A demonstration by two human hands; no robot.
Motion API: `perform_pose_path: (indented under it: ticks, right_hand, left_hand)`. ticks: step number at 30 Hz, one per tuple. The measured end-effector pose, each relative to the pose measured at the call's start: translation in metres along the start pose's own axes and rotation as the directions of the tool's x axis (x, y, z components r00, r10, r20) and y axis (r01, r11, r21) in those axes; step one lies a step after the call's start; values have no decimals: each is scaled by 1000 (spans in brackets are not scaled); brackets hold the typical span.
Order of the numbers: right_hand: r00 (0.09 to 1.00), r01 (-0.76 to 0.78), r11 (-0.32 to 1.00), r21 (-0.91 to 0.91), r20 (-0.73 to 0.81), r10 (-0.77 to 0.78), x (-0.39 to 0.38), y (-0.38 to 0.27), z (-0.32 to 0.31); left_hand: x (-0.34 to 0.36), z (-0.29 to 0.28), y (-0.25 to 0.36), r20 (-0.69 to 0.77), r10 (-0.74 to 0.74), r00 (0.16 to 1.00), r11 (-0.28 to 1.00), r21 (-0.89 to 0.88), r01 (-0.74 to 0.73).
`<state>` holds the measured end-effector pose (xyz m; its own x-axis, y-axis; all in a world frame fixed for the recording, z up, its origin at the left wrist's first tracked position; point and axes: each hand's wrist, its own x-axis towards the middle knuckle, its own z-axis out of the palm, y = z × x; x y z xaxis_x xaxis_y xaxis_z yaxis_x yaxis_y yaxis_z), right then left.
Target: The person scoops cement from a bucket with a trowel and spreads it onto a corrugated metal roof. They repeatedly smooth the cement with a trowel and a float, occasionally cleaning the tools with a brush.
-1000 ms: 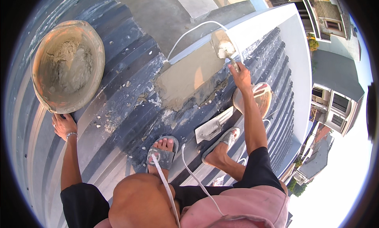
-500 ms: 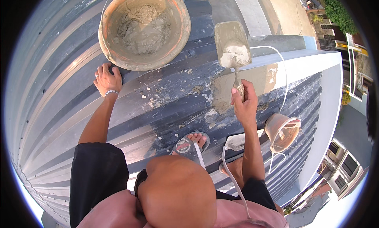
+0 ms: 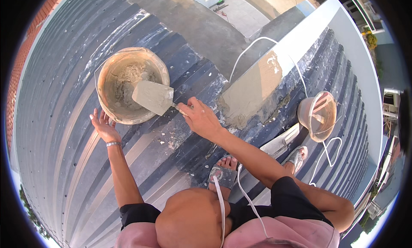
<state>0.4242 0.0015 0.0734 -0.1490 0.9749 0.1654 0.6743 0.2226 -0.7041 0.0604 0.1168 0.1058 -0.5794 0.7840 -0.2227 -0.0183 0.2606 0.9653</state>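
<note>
Brings the trowel [image 3: 153, 98] across from the white ledge [image 3: 304, 33] to over the bucket [image 3: 108, 87] of mortar [image 3: 125, 78]; pinches the trowel with the right hand [image 3: 201, 117]; spreads the fingers of the left hand [image 3: 104, 127] beside the bucket, perhaps touching; seemingly reloads; calls next for a downward scoop.

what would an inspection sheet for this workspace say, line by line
Surface: dark corrugated metal sheeting, spattered with pale residue.
Job's things: square-bladed trowel over the rim of the large bucket, which holds grey mortar; mortar strip in line with the white ledge.
Clutter: smaller bucket and flat metal tool near the right foot; scattered crumbs.
Grips: right grip closed on the trowel's handle; left grip open by the large bucket, contact unclear.
Cables: white cord arching past the mortar strip; second loop beside the smaller bucket.
Surroundings: red-tiled roof far left, concrete ground beyond, buildings right.
</note>
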Motion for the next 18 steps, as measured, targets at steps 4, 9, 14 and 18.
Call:
perform_pose_path:
  ticks: [4, 9, 14, 18]
  right_hand:
    - [999, -27, 1000, -16, 16, 28, -12, 10, -1]
    - [999, -30, 994, -104, 7, 31, -70, 38, -48]
    - [936, -267, 947, -179, 186, 299, -147, 67, -125]
    - [864, -494, 851, 178, -10, 504, -195, 87, -162]
  left_hand:
    - [10, 49, 46, 213, 112, 971, 987, 88, -133]
    - [12, 61, 35, 184, 190, 964, 956, 189, -224]
    - [14, 48, 39, 224, 131, 966, 960, 214, -180]
    - [23, 47, 36, 222, 102, 970, 969, 199, -147]
